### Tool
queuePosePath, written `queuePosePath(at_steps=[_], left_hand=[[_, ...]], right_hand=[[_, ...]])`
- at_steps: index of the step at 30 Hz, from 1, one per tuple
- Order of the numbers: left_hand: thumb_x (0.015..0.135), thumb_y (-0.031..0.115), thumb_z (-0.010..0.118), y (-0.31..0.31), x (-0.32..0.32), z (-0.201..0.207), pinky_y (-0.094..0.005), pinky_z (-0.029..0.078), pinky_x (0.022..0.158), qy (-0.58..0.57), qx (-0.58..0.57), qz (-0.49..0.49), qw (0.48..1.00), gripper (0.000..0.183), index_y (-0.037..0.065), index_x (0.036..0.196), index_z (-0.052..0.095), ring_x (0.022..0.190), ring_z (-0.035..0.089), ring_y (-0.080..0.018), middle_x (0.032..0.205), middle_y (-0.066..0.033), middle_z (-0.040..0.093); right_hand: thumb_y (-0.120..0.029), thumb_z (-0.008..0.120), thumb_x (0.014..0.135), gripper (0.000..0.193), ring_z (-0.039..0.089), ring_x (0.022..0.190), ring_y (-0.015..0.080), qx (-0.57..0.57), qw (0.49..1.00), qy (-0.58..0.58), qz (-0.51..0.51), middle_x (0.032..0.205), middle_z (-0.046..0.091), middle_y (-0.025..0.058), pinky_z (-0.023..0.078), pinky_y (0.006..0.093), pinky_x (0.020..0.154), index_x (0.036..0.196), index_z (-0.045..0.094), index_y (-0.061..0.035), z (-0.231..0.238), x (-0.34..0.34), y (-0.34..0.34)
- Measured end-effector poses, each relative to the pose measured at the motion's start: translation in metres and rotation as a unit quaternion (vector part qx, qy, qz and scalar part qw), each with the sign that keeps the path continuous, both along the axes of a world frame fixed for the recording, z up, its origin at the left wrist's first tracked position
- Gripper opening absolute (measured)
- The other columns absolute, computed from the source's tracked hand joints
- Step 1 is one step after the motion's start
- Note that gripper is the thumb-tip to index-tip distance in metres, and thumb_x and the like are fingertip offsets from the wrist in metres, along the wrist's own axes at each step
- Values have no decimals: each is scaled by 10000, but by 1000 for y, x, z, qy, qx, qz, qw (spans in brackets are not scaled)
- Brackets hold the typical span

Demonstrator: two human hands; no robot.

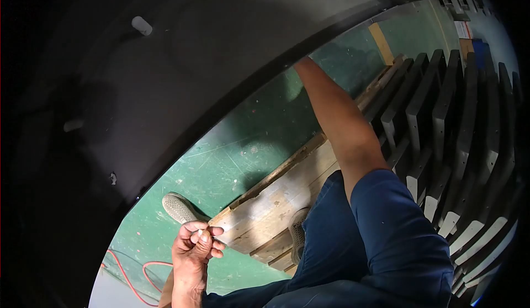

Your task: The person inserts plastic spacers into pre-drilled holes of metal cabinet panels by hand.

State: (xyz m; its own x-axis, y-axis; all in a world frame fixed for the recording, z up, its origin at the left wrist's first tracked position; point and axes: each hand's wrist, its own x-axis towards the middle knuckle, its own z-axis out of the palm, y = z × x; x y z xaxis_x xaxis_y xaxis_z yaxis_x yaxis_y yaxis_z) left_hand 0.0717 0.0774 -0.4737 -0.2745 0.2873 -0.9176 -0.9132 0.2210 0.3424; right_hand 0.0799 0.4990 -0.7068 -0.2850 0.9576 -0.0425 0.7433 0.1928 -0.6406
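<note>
My left hand (193, 250) is raised at the lower middle, its thumb and index finger pinched together. A tiny pale spot shows at the fingertips; whether it is a small part or a nail, I cannot tell. My right forearm (337, 109) stretches away from me, and the hand itself is hidden behind the edge of a large dark grey panel (221, 59). This panel fills the upper left, with a white oblong peg or opening (142, 25) and a small torn-looking white spot (113, 178) on its face.
Beneath my feet lies a wooden pallet (276, 211) on a scratched green floor (226, 159). Several dark slat-like panels (441, 115) stand in a row on the right. An orange-red hose or cable (118, 266) curls at the lower left. Yellow tape (381, 43) marks the floor farther off.
</note>
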Motion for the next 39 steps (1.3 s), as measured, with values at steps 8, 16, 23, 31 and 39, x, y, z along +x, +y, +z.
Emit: queuePosePath(at_steps=[8, 16, 23, 31, 39], left_hand=[[845, 73, 591, 1, 2, -4, -215, 500, 511, 10, -10, -22, 1000, 140, 30, 964, 533, 614, 620, -154, 821, -140, 634], [861, 190, 592, -4, 3, -6, -228, 484, 481, 18, -7, -41, 999, 220, 42, 992, 494, 543, 600, -148, 695, -112, 627], [889, 189, 555, 11, -1, -3, -250, 483, 540, 73, 2, -103, 992, 160, 33, 921, 534, 570, 583, -140, 642, -66, 589], [893, 141, 537, 86, 3, -17, -289, 507, 729, 92, 69, -161, 980, 164, 30, 1013, 524, 805, 612, -187, 908, -112, 624], [883, 132, 557, 152, 37, -15, -215, 493, 661, 75, 159, -179, 968, 167, 76, 1040, 568, 778, 594, -120, 907, -56, 621]], right_hand=[[-241, 575, 770, 335, 552, 1024, 337, 43, 992, -77, 89, 1075, 602, 145, 458, 410, 859, 1081, 590, -118, -3, -1, 17], [-242, 557, 788, 359, 555, 1042, 321, -26, 999, 1, 43, 1113, 591, 137, 458, 390, 874, 1126, 563, -123, 8, -14, 3], [-144, 534, 765, 246, 600, 874, 374, 130, 973, -72, 178, 901, 622, 207, 490, 443, 766, 969, 601, -26, 20, 7, -34], [-239, 576, 808, 214, 603, 741, 308, -109, 889, -183, 407, 807, 626, 136, 473, 423, 673, 922, 609, -61, 200, 90, -91], [-107, 619, 753, 276, 533, 931, 287, 233, 941, -188, 158, 980, 574, 130, 438, 375, 816, 1011, 574, -19, 316, 219, -115]])
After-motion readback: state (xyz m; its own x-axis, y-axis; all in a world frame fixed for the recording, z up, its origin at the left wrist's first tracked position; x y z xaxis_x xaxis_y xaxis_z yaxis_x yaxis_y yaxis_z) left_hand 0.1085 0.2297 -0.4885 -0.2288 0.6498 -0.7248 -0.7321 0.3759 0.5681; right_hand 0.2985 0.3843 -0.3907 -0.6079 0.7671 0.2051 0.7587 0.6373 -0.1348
